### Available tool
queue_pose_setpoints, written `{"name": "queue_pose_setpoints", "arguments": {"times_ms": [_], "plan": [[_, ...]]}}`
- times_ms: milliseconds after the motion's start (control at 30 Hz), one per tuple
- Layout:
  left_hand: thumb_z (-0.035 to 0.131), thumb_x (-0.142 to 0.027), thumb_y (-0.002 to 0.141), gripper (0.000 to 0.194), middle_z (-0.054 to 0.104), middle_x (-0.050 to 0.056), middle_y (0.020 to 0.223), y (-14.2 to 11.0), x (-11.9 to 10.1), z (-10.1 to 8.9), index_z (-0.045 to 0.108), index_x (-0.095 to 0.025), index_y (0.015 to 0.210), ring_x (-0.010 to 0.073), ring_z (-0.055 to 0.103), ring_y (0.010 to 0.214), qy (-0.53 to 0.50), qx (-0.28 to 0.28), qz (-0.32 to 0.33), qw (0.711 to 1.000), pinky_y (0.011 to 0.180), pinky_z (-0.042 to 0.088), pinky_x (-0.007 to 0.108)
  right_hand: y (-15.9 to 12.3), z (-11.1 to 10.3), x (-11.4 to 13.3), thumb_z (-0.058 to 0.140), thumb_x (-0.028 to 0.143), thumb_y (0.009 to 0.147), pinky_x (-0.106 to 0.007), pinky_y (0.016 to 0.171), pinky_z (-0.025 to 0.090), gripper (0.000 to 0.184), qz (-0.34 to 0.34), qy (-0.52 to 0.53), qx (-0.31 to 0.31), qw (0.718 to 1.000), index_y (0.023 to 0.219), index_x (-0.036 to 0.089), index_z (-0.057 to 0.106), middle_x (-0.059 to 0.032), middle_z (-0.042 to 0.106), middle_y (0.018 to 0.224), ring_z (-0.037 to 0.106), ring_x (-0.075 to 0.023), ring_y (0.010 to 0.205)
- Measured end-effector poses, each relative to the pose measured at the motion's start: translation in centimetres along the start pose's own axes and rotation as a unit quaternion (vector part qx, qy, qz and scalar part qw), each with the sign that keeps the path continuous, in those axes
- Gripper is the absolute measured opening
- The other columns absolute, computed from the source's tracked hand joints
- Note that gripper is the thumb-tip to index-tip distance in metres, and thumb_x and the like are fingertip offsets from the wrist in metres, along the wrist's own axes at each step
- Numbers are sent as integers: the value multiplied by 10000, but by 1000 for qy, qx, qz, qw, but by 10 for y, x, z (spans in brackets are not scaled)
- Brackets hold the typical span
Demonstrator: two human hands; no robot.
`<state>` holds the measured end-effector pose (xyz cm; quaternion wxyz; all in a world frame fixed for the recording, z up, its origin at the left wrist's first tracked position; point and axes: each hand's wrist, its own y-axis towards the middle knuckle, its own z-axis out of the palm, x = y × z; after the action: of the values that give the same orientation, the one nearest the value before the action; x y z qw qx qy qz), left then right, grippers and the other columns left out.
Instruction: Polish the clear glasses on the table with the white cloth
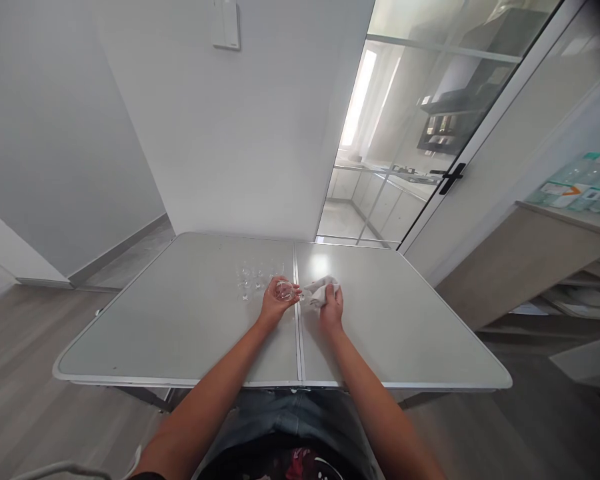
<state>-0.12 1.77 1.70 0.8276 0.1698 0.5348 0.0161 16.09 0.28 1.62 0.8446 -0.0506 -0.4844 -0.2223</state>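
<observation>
Near the middle of the table (180, 320), just above the seam (299, 340) between its two panels, the left hand (271, 305) holds one clear glass (284, 291) on its side, the bowl to the left and the narrower end to the right. Its fingers are closed around the glass. Just to the right, the right hand (332, 312) has its fingers closed on a pale, crumpled cloth (321, 291). The cloth lies right by the narrow end of the glass; whether it presses on the glass or is only beside it is hard to tell. To the left of the left hand, and a little farther off, several more clear glasses (257, 277) are grouped closely on the left panel. They are too faint against the pale top to count with confidence. As for how far the work has come, one glass is in hand with the cloth at its end, and the others are out of the hands. Nothing visible marks any of these as finished or untouched, so the share done and the share left cannot be told. On the right panel, the cloth is held up by the fingers, its lower edge close to the surface.
</observation>
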Motion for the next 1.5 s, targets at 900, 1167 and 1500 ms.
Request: {"name": "queue_pose_setpoints", "arguments": {"times_ms": [900, 1167, 1500], "plan": [[886, -275, 659, 426, 695, -5, 836, 5, 0, -5, 576, -211, 943, 215, 729, 901, -8, -120, 93, 988, 931, 561, 441, -8, -1, -21, 761, 514, 775, -337, 729, 535, 354, 140, -31, 192, 971, 903, 188, 713, -55, 715, 860, 658, -220, 815], [882, -248, 665, 435, 693, -5, 830, 1, 2, -2, 568, -213, 964, 216, 727, 913, -19, -54, 52, 997, 968, 545, 463, -10, 9, -2, 655, 501, 881, -405, 960, 518, 390, 111, 38, 224, 967, 1167, 238, 688, -77, 697, 1212, 628, -257, 1147], [885, -278, 656, 433, 686, -2, 841, 4, -3, -5, 567, -215, 943, 216, 720, 911, -7, -106, 74, 992, 936, 561, 443, -4, -1, -30, 751, 526, 806, -328, 786, 548, 363, 138, -9, 199, 970, 983, 211, 725, -60, 734, 949, 668, -213, 898]]}}
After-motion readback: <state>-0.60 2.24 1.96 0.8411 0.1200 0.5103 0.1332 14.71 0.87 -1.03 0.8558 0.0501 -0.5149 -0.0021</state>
